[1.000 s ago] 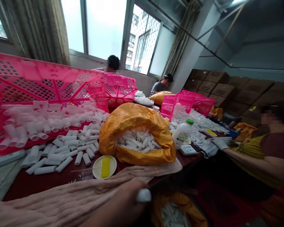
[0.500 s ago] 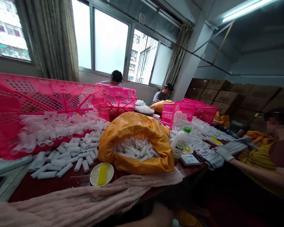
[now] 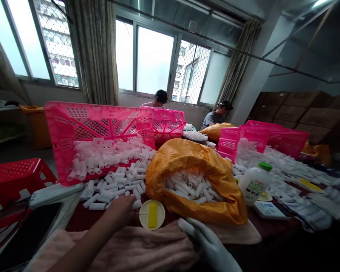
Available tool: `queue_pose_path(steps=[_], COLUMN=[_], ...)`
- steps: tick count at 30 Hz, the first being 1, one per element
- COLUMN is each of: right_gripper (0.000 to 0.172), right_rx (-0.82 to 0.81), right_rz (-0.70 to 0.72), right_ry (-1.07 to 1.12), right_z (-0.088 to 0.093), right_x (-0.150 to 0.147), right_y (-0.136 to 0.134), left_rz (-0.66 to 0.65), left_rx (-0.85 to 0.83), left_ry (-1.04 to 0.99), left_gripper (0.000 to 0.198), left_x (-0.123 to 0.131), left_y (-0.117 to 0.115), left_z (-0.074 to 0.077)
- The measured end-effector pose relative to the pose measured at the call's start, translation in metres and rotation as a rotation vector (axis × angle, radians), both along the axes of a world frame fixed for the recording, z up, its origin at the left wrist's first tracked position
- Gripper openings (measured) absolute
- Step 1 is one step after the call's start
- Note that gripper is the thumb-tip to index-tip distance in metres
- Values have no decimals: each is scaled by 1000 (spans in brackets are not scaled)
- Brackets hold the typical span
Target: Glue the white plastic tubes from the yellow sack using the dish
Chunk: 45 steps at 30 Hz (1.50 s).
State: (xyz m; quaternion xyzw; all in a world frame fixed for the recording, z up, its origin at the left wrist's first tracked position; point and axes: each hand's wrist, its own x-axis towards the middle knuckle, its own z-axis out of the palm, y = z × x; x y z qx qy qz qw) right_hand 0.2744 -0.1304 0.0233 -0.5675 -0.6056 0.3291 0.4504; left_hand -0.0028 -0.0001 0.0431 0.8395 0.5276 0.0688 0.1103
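Note:
My bare left hand (image 3: 121,211) reaches over the table beside a small white plate (image 3: 143,223) that carries a flat yellow block (image 3: 152,214). Its fingers are bent together and turned down; what they hold, if anything, is hidden. A thin stick (image 3: 142,214) runs from the plate towards them. Short white tubes (image 3: 121,182) lie loose just past this hand. My right hand (image 3: 201,238), in a white glove, is open with fingers stretched out, over the pink towel (image 3: 158,247). Beyond it stands an orange sack (image 3: 187,153), its mouth rolled open around more white tubes (image 3: 188,185).
Pink crates (image 3: 102,119) stand behind the tubes. A white bottle with a green cap (image 3: 253,185) and a white box-like device (image 3: 272,210) are right of the sack. A red stool (image 3: 17,173) is at left. Two people (image 3: 215,117) sit by the windows.
The view has swung left, so things sit further right. My left hand has come in over the table by the plate, and my gloved right hand is now over the towel. The person at right has left view.

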Motion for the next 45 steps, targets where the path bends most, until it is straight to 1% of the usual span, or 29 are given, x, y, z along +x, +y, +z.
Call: queue_pose_path(steps=[2,4,6,8,11,14,19,22,25,28,33,38,42,45], right_gripper=[27,27,26,27,31,33,29,24,23,22,20,19,13,17], right_rx=[71,158,192,199,210,195,175,187,185,171,217,156,228,239], right_rz=[110,172,192,186,190,221,132,151,149,114,152,94,104,116], right_ry=[-97,-207,-269,-302,-338,-306,-252,-247,-240,-205,-156,-169,-192,-151], right_z=[-2,-3,-6,-11,-18,-22,-29,-31,-34,-33,-25,-31,-33,-33], right_x=[-24,-44,-59,-66,-68,-66,-62,-61,-60,-63,-67,-65,-64,-62], right_y=[50,87,108,116,119,120,118,117,117,116,113,114,113,113], left_rz=[11,16,33,45,45,46,55,27,16,3,-27,-30,-36,-29], left_rx=[-68,-119,-167,-186,-164,-157,-166,-143,-148,-142,-105,-94,-88,-97], left_ry=[25,-47,-133,-192,-218,-206,-177,-169,-170,-178,-189,-192,-167,-182], left_gripper=[20,20,21,20,17,16,15,13,12,12,11,13,12,13], left_x=[-10,-10,-6,-3,-3,-4,-2,-2,-3,-3,-6,-7,-6,-6], left_y=[9,11,10,9,8,6,3,2,3,4,7,8,8,7], left_z=[-16,-33,-46,-53,-56,-54,-50,-48,-46,-47,-52,-56,-54,-52])
